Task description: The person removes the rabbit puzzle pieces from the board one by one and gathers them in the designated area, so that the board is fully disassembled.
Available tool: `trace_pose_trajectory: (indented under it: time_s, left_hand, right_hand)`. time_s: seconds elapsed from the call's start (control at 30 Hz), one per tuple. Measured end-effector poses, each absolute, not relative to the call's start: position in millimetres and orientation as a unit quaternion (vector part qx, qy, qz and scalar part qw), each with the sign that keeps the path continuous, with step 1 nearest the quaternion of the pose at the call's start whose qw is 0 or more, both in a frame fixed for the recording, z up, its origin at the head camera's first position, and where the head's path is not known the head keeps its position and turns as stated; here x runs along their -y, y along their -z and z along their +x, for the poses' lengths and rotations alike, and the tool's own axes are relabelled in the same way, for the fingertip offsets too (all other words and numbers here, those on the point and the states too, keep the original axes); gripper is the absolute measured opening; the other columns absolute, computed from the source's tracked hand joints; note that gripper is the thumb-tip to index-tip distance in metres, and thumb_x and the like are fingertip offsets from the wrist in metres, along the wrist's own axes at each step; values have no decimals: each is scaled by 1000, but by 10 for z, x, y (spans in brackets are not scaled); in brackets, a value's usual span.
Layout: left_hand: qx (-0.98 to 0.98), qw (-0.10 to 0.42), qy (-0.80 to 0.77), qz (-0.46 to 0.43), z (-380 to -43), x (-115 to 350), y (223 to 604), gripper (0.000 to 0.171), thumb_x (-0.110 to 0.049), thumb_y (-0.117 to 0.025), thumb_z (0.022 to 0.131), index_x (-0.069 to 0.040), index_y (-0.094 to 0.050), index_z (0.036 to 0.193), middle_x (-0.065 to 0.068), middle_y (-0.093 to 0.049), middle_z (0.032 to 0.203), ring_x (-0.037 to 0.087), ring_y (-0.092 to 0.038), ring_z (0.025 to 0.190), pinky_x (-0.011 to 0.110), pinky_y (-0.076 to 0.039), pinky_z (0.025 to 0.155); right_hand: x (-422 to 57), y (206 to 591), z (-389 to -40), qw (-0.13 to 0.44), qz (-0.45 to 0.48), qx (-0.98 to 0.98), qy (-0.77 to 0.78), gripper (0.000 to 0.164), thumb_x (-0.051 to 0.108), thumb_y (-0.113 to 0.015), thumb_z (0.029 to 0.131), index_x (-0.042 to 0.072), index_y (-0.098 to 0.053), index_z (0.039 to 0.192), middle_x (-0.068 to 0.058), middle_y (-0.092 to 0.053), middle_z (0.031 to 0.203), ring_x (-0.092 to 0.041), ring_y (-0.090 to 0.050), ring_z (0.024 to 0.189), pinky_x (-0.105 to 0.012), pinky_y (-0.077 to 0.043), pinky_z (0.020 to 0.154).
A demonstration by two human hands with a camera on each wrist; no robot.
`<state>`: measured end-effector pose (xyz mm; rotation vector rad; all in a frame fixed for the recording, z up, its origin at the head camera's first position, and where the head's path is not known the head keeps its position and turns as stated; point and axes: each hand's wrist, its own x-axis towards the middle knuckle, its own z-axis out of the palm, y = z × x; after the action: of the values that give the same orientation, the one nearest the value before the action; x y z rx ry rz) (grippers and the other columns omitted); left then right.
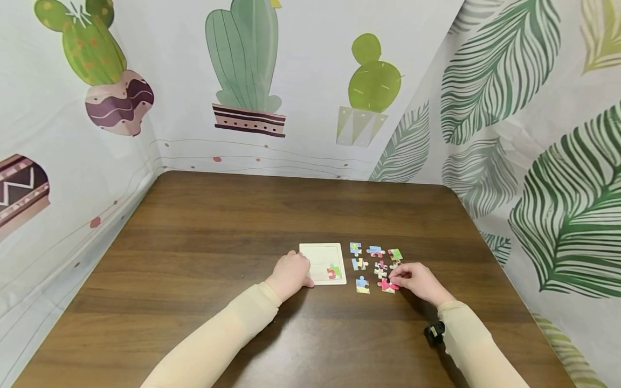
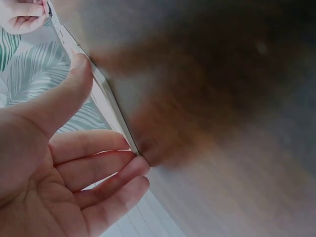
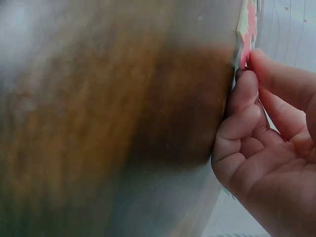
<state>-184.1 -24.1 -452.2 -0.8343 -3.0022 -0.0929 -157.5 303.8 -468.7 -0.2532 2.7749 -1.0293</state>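
My left hand [image 1: 291,273] holds the white puzzle tray [image 1: 317,253] at its left side. In the left wrist view, thumb and fingertips [image 2: 140,165] touch the tray's edge, with the fingers loosely bent. One fitted patch of red and green puzzle pieces [image 1: 333,272] lies in the tray's near right corner. To the right of it, my right hand [image 1: 418,281] is over the loose pieces. Its thumb and index finger pinch the edge of a pinkish-red puzzle piece [image 1: 387,286]; this piece [image 3: 250,29] shows beyond the fingertips in the right wrist view. The other right fingers are curled under.
Several loose jigsaw pieces lie between tray and right hand, among them a blue and yellow one [image 1: 362,284], a blue and red one [image 1: 375,251] and a green one [image 1: 395,254]. Printed cloth [image 1: 310,145] hangs behind the brown wooden table [image 1: 233,215].
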Motion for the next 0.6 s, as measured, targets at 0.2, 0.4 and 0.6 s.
trace_pose_trajectory:
  time_s: [0.2,0.4,0.6]
  left_hand:
    - [963,12,27,-269,-1839,245,4533,36,-43,-81,65,-10,-68,70,6,-65,77,22,-56,69,34,-52,62]
    - [964,13,21,-265,-1835,249,4531,37,-44,-81,65,-9,-69,73,6,-65,78,22,-56,70,35,-52,62]
    - [965,11,11,-262,-1841,252,4530,37,-44,-80,65,-10,-70,76,6,-66,79,22,-57,71,35,-52,62]
  right_hand:
    - [-3012,4676,-1601,78,-85,-935,334,6,12,-70,84,7,-71,87,1,-65,80,-12,-54,72,-28,-45,67]
    - [-2880,4673,-1675,42,-95,-938,330,5,14,-71,84,10,-71,87,2,-65,78,-10,-53,68,-24,-45,61]
    - [-2603,4698,-1745,19,-119,-927,354,5,11,-72,83,8,-72,86,2,-65,77,-6,-51,61,-23,-44,56]
